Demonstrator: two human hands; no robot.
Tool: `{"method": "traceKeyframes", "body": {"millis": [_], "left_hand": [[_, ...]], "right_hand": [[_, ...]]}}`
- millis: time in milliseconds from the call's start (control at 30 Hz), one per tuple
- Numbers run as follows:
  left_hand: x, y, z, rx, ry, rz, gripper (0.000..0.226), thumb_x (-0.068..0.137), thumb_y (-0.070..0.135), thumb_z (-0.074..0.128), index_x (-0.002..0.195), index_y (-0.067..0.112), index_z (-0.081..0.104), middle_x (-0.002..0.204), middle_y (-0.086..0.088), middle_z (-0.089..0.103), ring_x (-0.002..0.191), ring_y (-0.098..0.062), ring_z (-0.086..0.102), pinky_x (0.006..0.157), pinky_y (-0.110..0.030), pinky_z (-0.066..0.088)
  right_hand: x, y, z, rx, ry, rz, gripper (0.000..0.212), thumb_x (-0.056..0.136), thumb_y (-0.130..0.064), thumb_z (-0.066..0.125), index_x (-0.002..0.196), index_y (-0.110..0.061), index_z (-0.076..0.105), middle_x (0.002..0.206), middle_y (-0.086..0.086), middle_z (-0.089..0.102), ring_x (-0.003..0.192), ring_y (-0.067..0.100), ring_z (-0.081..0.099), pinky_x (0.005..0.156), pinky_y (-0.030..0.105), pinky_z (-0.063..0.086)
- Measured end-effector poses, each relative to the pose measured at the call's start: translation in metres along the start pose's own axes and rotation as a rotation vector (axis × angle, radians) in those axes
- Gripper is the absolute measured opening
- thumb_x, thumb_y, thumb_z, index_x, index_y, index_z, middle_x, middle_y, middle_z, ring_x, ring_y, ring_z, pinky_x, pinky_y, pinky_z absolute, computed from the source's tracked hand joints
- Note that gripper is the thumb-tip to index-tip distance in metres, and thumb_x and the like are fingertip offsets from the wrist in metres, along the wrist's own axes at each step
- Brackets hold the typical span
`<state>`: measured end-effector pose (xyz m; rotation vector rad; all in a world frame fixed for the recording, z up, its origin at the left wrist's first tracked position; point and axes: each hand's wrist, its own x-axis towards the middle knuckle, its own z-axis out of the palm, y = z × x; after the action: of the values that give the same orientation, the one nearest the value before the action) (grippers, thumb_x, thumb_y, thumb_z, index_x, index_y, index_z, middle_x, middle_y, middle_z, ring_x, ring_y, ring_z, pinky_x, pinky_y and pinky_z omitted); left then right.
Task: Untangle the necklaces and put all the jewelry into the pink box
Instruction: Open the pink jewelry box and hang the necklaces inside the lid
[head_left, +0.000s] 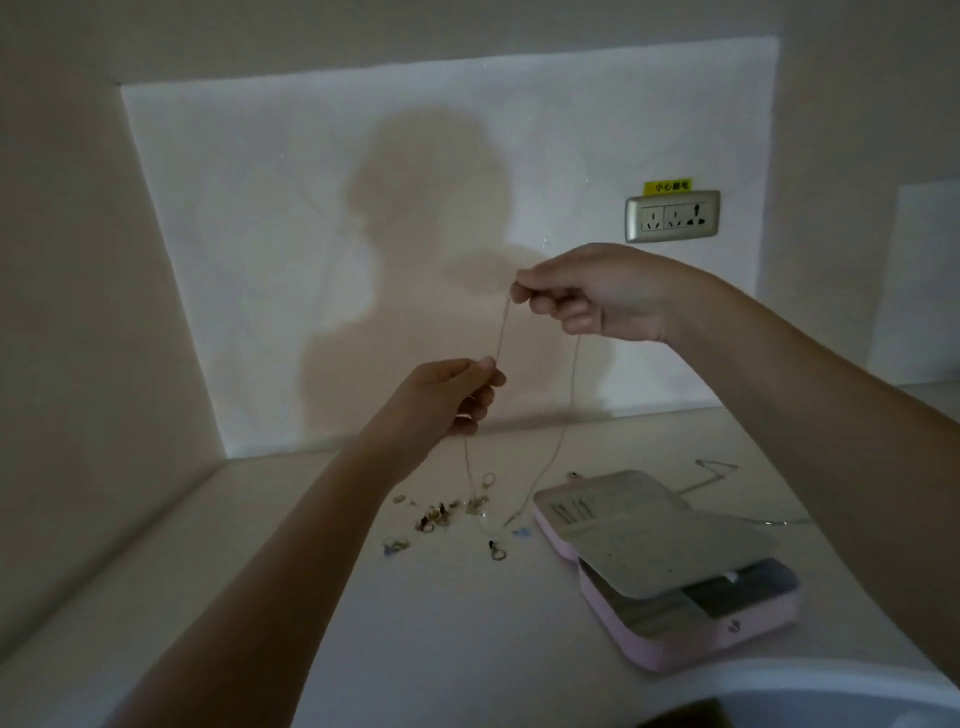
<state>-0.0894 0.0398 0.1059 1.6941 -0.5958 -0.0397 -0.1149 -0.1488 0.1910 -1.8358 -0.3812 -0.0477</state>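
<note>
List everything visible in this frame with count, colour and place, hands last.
necklace: one, pale gold, strung between both hands, loop hanging to the counter
small jewelry pieces: scattered cluster, count unclear, mostly gold, left of the box
pink box: one, pink, lid open, counter right
second chain: one, silvery, behind the box
counter: one, whitish
wall socket: one, silver frame, wall
yellow label: one, above the socket
basin rim: one, white, bottom right
left hand: pinches the necklace, lower
right hand: pinches the necklace, higher

thin metal necklace; smooth pink plastic box; matt counter.
</note>
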Motion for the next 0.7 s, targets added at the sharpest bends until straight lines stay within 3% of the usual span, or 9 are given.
{"method": "traceKeyframes", "body": {"millis": [100,200,333,500,633,700], "left_hand": [[0.014,-0.023,0.017,-0.044,0.020,-0.072,0.023,0.100,0.014,0.043,0.100,0.005,0.065,0.085,-0.005,0.063,0.077,-0.014,0.061,0.075,-0.024,0.053],[0.026,-0.056,0.034,0.194,-0.009,-0.174,0.023,0.098,0.009,0.045,0.110,0.002,0.064,0.092,-0.005,0.063,0.082,-0.014,0.059,0.080,-0.026,0.050],[0.030,-0.096,0.061,0.677,-0.166,-0.128,0.022,0.094,0.024,0.056,0.106,0.011,0.069,0.102,-0.003,0.068,0.081,-0.009,0.057,0.074,-0.020,0.047],[0.034,-0.121,0.092,0.762,-0.203,-0.186,0.040,0.078,0.048,0.070,0.096,0.013,0.071,0.098,-0.003,0.071,0.088,-0.017,0.066,0.083,-0.029,0.054],[0.038,-0.129,0.106,0.973,-0.147,-0.246,0.065,0.066,0.078,0.058,0.088,0.018,0.068,0.094,-0.004,0.066,0.094,-0.023,0.059,0.091,-0.038,0.047],[0.037,-0.131,0.110,0.985,-0.110,-0.277,0.066,0.068,0.080,0.054,0.092,0.020,0.066,0.101,-0.004,0.062,0.102,-0.024,0.052,0.094,-0.039,0.042]], "right_hand": [[0.008,-0.001,-0.015,-0.058,0.072,-0.056,0.019,0.094,-0.024,0.058,0.090,-0.009,0.069,0.056,-0.006,0.040,0.051,0.007,0.022,0.044,0.018,0.018],[0.019,0.001,-0.026,-0.036,0.113,-0.106,0.018,0.094,-0.022,0.059,0.088,-0.010,0.071,0.053,-0.006,0.037,0.049,0.007,0.020,0.043,0.018,0.015],[0.027,0.008,-0.042,-0.023,0.173,-0.129,0.017,0.094,-0.020,0.059,0.087,-0.010,0.071,0.055,-0.005,0.048,0.045,0.005,0.028,0.042,0.015,0.026],[0.027,0.022,-0.062,-0.048,0.207,-0.097,0.015,0.093,-0.019,0.061,0.088,-0.010,0.072,0.057,-0.005,0.052,0.046,0.005,0.034,0.047,0.015,0.034],[0.027,0.037,-0.073,-0.077,0.199,-0.061,0.015,0.092,-0.020,0.062,0.088,-0.011,0.073,0.060,-0.005,0.054,0.050,0.005,0.038,0.052,0.015,0.040],[0.027,0.044,-0.078,-0.096,0.202,-0.037,0.014,0.092,-0.020,0.062,0.089,-0.011,0.073,0.060,-0.005,0.054,0.050,0.005,0.040,0.054,0.016,0.041]]}}
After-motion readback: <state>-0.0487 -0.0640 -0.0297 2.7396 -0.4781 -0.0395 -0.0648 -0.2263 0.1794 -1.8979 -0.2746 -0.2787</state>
